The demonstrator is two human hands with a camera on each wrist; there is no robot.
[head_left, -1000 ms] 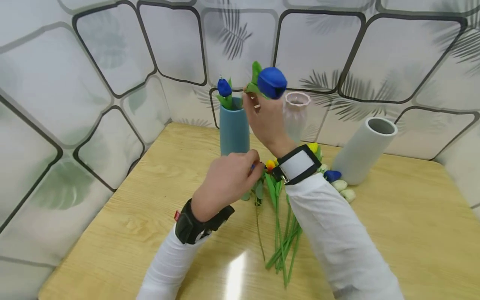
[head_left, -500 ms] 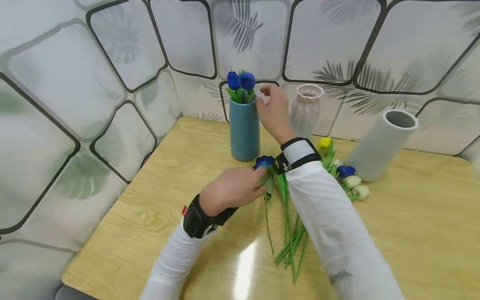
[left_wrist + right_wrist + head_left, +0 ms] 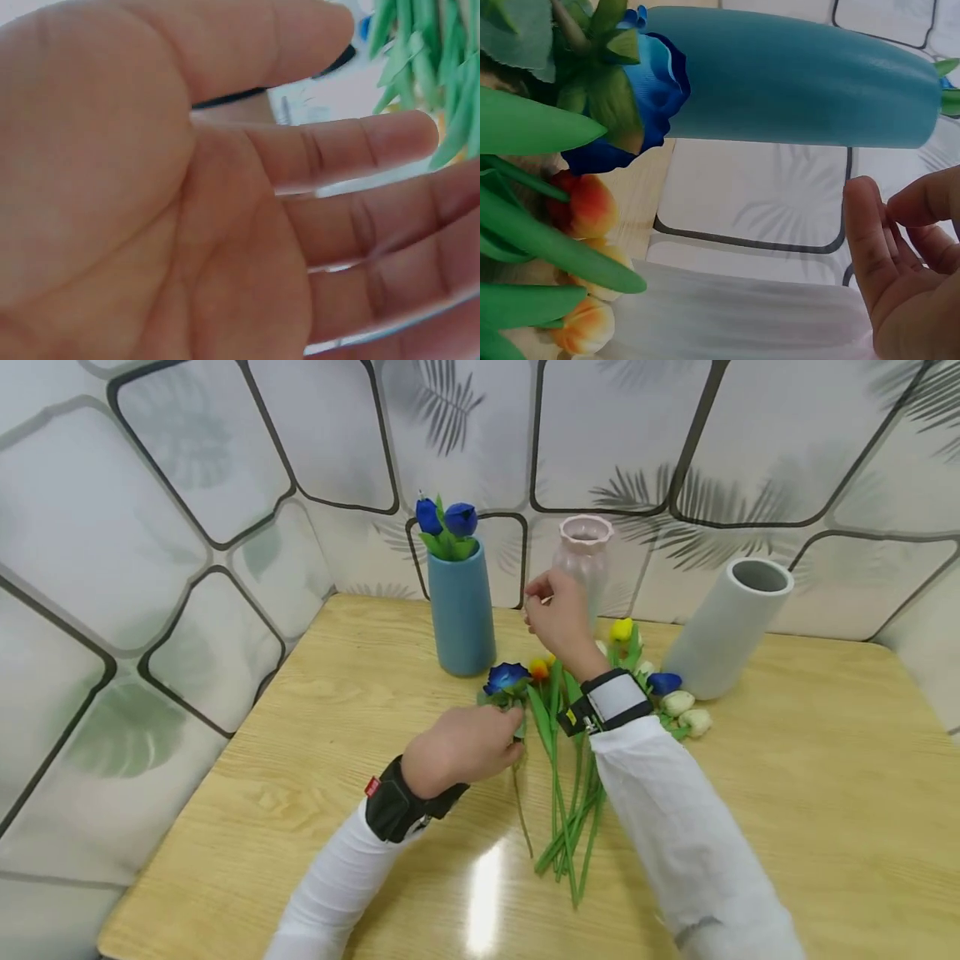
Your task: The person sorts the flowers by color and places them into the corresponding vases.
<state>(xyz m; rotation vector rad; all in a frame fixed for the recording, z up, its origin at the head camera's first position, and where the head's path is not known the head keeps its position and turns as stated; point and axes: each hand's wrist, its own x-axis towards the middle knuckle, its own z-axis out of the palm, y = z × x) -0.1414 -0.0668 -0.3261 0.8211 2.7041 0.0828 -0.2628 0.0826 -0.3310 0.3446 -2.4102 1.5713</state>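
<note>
Tulip (image 3: pixel 506 677) lies on the table (image 3: pixel 315 752), its stem under the left hand (image 3: pixel 457 750) fingers (image 3: pixel 501 737), which pinch it; right hand (image 3: pixel 557 614) fingers (image 3: pixel 864 225) loosely curled, empty, beyond the bloom

Wooden table (image 3: pixel 787 793) against leaf-patterned panelled walls (image 3: pixel 150 527)
</note>
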